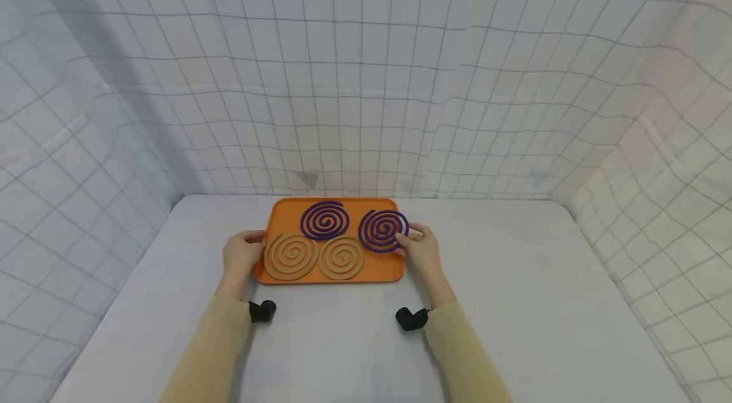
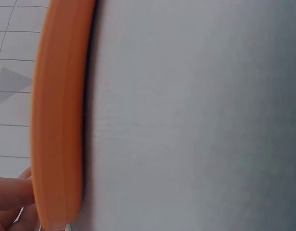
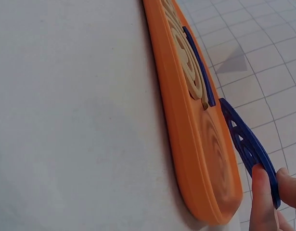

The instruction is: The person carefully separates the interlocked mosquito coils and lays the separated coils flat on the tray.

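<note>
On the white table lies an orange tray (image 1: 383,269). Two beige mosquito coils (image 1: 291,257) lie side by side along its near edge, and one purple mosquito coil (image 1: 325,220) is behind them. My right hand (image 1: 421,249) pinches a second purple mosquito coil (image 3: 241,137) by its outer edge, between thumb and fingers. That coil is raised and tilted over the tray's right end. At the opposite end, my left hand (image 1: 240,253) grips the tray's left rim; in the left wrist view its fingers (image 2: 13,192) are partly cut off beside the orange side.
A white sheet with a dark grid (image 1: 366,72) hangs behind the table and along both sides. The tray stands near the table's back edge. A black strap-on device (image 1: 263,311) sits at the left wrist, and another (image 1: 412,319) at the right.
</note>
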{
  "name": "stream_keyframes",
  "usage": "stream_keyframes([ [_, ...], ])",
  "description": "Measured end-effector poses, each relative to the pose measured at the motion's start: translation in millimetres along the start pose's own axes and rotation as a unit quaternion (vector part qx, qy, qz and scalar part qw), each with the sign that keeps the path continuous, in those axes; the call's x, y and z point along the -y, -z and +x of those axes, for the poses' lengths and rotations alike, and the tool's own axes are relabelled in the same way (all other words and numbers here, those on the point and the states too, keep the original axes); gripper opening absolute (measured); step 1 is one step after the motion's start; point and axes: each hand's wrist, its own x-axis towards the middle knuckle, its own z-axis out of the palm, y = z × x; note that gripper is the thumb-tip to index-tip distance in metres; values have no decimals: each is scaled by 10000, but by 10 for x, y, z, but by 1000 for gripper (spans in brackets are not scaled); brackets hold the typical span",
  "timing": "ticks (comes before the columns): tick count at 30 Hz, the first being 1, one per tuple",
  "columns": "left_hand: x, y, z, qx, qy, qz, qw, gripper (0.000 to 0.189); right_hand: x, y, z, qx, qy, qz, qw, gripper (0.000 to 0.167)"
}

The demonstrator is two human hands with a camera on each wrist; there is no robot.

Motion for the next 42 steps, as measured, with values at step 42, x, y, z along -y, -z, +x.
stream_keyframes([
  [42, 39, -31, -17, -60, 121, -238, 9996, 31, 76, -329, -237, 882, 2581, -3830, 8826, 20],
])
